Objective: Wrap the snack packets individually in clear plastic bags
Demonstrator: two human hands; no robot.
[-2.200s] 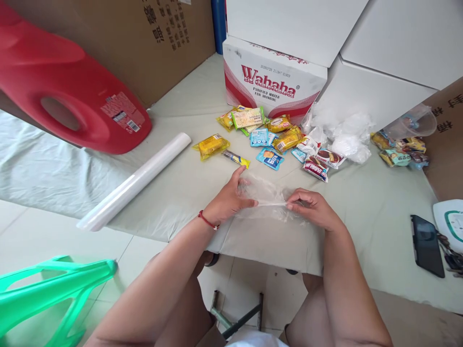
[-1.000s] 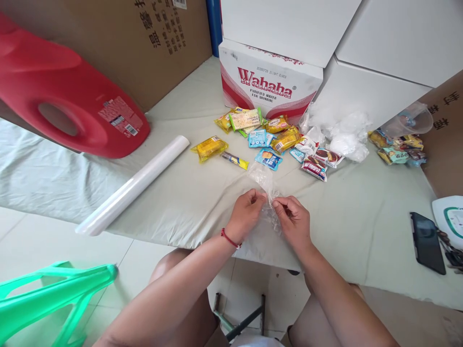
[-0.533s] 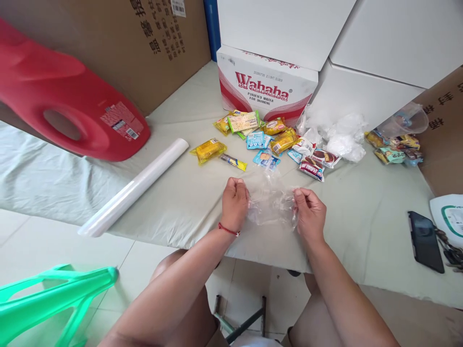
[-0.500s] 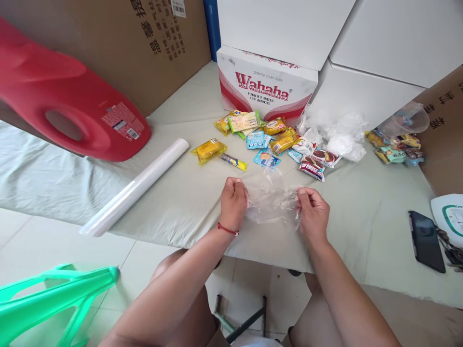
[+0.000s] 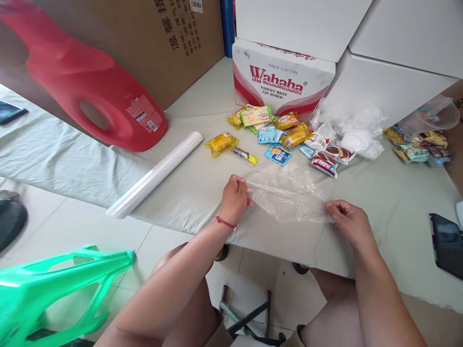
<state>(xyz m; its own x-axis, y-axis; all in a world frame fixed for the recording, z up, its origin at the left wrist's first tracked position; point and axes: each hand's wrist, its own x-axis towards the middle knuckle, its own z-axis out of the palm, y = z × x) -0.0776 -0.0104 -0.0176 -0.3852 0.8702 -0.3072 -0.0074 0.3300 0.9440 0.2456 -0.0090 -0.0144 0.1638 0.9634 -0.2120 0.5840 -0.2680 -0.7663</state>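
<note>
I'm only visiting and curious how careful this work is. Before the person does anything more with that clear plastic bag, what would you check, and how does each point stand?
1. Left hand closed on one edge of the clear plastic bag: ok.
2. Right hand pinching the opposite edge: ok.
3. Bag pulled out wide between the two hands: ok.
4. Bag's mouth open: cannot tell, the film is too clear and crumpled.
5. Snack packets lying loose just beyond the bag: ok.
6. Phone apart from the right hand: ok.
</note>
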